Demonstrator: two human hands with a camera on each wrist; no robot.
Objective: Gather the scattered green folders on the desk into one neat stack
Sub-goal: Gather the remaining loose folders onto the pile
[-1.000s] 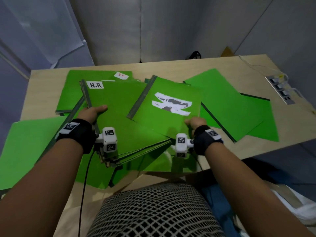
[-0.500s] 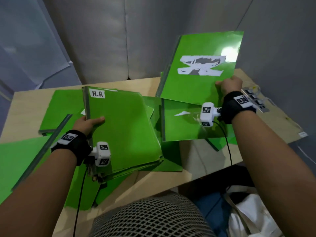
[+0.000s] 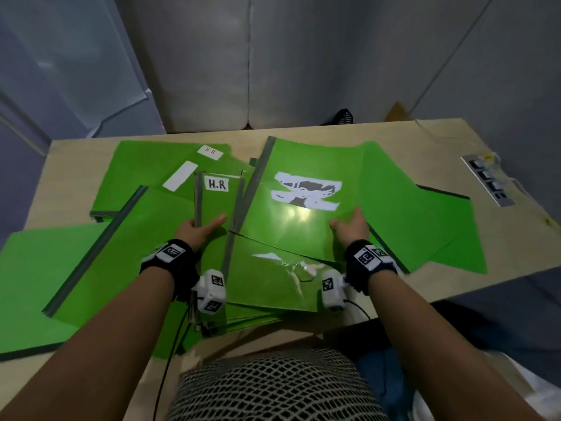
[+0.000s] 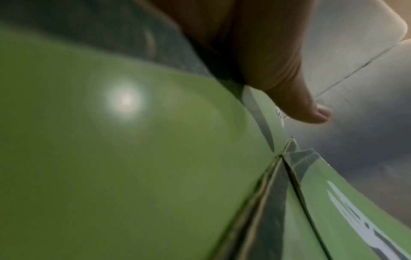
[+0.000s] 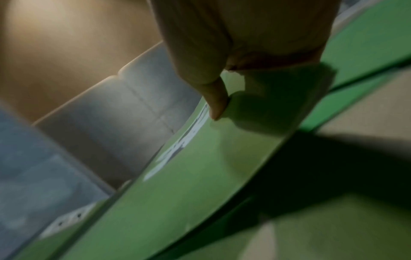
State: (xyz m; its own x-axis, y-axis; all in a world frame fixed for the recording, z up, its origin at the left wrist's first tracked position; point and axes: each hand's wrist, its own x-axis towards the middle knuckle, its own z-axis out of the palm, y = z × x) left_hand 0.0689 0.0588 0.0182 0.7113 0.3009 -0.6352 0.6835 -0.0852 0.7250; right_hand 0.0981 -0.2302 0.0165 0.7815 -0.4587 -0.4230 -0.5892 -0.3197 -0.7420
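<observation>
My left hand (image 3: 202, 227) grips the near edge of a stack of green folders topped by one labelled "H.R" (image 3: 217, 202), thumb on top. Its thumb (image 4: 309, 112) lies along the cover in the left wrist view. My right hand (image 3: 349, 224) pinches a folder with a torn white label (image 3: 285, 220), thumb (image 5: 217, 103) on top, and holds it tilted over another torn-label folder (image 3: 267, 284) at the desk's near edge. More green folders lie scattered: far left (image 3: 33, 268), back left (image 3: 145, 168), one with a dark spine (image 3: 127, 247), and to the right (image 3: 409, 214).
The wooden desk (image 3: 510, 238) ends close to my body. A power strip (image 3: 488, 182) with a cable lies at its right side. Grey walls stand behind the desk. A patterned garment fills the bottom of the head view.
My right hand had lifted the torn-label folder high to the right; now it has brought it down beside the H.R stack. My left hand has shifted that stack toward the centre.
</observation>
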